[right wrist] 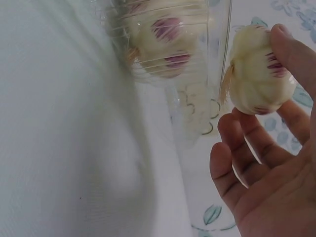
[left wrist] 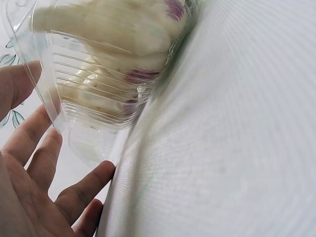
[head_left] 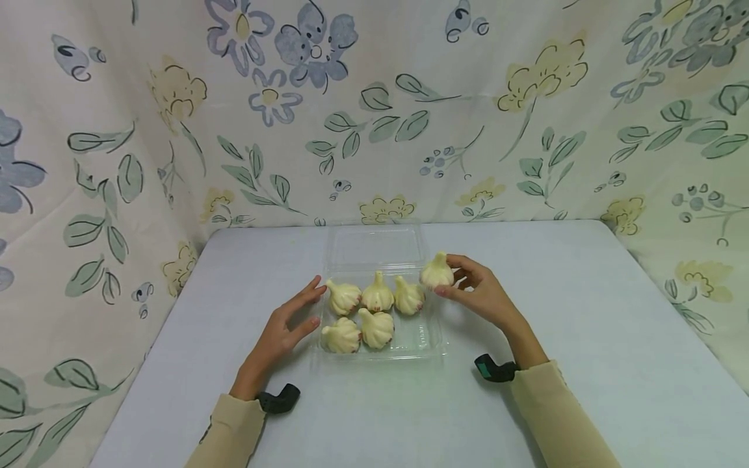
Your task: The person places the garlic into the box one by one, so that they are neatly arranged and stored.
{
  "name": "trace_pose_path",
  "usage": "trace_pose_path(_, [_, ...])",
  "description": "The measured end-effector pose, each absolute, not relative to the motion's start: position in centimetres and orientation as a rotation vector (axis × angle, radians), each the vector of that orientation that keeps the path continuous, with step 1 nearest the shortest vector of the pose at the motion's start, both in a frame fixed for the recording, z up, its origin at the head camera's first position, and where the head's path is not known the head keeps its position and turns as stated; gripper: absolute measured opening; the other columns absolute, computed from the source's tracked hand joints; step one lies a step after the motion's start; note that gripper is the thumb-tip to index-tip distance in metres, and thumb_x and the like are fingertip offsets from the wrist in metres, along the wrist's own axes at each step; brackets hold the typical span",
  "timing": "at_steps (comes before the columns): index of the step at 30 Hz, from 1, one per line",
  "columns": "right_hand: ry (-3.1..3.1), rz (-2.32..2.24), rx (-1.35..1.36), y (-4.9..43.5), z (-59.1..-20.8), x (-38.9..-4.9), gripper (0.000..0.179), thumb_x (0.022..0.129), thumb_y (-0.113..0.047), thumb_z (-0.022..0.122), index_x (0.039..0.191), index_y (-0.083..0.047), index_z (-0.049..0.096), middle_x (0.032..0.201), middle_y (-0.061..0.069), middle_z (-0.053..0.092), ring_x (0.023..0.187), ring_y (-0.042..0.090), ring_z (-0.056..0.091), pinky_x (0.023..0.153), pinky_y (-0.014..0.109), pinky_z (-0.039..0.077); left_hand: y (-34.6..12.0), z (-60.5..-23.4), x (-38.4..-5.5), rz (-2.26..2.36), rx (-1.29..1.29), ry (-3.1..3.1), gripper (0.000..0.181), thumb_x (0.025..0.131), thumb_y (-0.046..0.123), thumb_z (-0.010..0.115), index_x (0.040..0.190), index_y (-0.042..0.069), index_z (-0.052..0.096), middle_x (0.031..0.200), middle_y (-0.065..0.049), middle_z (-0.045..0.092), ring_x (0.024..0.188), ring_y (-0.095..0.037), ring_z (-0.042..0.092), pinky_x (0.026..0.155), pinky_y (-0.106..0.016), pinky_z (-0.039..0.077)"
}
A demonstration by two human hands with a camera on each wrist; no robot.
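Observation:
My right hand (head_left: 476, 292) holds a garlic bulb (head_left: 437, 272) between thumb and fingertips, above the right rim of a clear plastic container (head_left: 430, 338). In the right wrist view the held garlic bulb (right wrist: 259, 69) shows purple streaks and its stringy root end. Several garlic bulbs (head_left: 377, 292) lie in the container, three across the back and two at the front left. The front right of the container holds no bulb. My left hand (head_left: 287, 328) rests at the container's left side, fingers spread, with fingertips (left wrist: 32, 74) right at the plastic rim.
The container's clear lid (head_left: 374, 247) lies folded back behind it on the white table (head_left: 585, 312). A floral curtain (head_left: 374, 143) hangs behind and along the sides. Black wrist cameras (head_left: 279, 398) sit on both wrists.

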State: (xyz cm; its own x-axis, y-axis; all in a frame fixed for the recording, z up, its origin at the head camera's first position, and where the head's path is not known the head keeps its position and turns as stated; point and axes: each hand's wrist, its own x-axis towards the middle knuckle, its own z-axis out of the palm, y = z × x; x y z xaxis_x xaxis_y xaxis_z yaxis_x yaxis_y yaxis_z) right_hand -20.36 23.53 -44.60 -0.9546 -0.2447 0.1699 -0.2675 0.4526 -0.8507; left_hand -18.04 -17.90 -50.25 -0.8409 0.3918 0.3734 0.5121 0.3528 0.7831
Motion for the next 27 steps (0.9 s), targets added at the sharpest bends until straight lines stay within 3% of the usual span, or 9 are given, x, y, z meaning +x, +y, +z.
trace_pose_path(18, [-2.707, 1.519, 0.668, 22.4, -43.6, -19.6, 0.051, 0.084, -0.02, 0.084, 0.13, -0.011, 0.065, 0.114, 0.004, 0.068, 0.101, 0.022, 0.059, 0.086, 0.032, 0.052, -17.9, -50.1, -17.9, -1.505, -0.844, -2.482, 0.057, 0.096, 0.006, 0.065, 0.151, 0.015, 0.051, 0.166, -0.007, 0.034, 0.135, -0.037, 0.057, 0.118, -0.022, 0.028])
trace_pose_path(27, [-2.767, 1.468, 0.743, 22.1, -43.2, -19.1, 0.056, 0.079, -0.027, 0.089, 0.131, -0.019, 0.067, 0.119, -0.001, 0.067, 0.107, 0.021, 0.058, 0.093, 0.047, 0.049, -17.9, -50.4, -18.1, -1.504, -0.847, -2.472, 0.057, 0.096, 0.005, 0.065, 0.15, 0.015, 0.051, 0.166, -0.007, 0.034, 0.135, -0.038, 0.057, 0.117, -0.018, 0.027])
